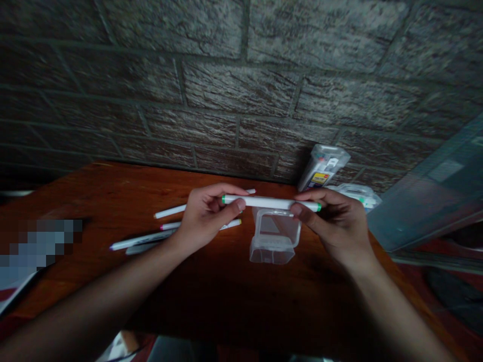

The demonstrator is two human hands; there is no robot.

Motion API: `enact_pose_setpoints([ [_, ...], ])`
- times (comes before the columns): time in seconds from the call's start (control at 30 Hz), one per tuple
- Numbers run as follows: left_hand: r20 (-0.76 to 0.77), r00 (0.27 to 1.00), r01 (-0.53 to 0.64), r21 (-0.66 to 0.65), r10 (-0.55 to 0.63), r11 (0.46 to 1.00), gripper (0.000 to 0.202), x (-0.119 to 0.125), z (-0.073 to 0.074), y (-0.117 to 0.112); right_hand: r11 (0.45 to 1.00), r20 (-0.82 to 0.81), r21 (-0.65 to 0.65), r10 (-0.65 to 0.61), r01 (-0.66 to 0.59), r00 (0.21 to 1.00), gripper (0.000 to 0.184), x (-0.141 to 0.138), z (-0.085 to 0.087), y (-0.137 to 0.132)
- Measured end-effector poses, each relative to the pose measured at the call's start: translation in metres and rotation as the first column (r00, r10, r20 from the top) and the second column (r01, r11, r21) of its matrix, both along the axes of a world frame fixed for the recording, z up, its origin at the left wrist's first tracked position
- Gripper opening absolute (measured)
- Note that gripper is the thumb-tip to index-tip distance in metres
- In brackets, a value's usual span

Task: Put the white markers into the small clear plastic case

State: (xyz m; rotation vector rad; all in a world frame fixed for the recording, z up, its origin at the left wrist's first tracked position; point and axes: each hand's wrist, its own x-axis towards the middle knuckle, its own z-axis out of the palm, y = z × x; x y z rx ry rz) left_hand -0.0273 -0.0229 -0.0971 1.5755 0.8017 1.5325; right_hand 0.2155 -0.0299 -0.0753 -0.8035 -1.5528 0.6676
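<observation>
A white marker [268,202] with green ends is held level between both hands above the table. My left hand [206,213] pinches it near its left end, and my right hand [334,218] grips it close to the right end. Below it stands a clear plastic case [272,250] with its lid raised. Several more white markers lie on the table around and behind my left hand, among them one with a pink end [169,226] and one with a purple tip [130,242]. My left hand and wrist partly cover them.
The wooden table [211,296] meets a stone-block wall [234,90] at the back. A clear pack with a yellow label [320,177] leans there on the right, beside another clear container [360,193]. A bluish panel [433,186] stands past the right edge. Something pixelated [37,251] lies far left.
</observation>
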Motion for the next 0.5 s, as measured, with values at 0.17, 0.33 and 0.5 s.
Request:
enact_pose_setpoints([
  [0.17, -0.030, 0.999, -0.043, 0.046, 0.045, 0.998, 0.011, 0.0011, 0.0004, 0.0015, 1.000, 0.004, 0.011, -0.013, 0.013, 1.000, 0.023, -0.0017, -0.0009, -0.0002],
  [0.33, -0.013, 0.999, -0.036, 0.020, 0.036, 0.999, 0.014, 0.0013, -0.0003, 0.0012, 1.000, -0.015, -0.011, -0.006, 0.006, 1.000, 0.022, 0.0000, -0.0025, 0.0005],
  [0.5, 0.030, 0.999, 0.014, -0.034, -0.013, 0.999, 0.016, 0.0012, -0.0002, 0.0000, 0.998, -0.039, -0.063, 0.024, -0.026, 0.999, 0.021, 0.0019, -0.0026, 0.0017],
])
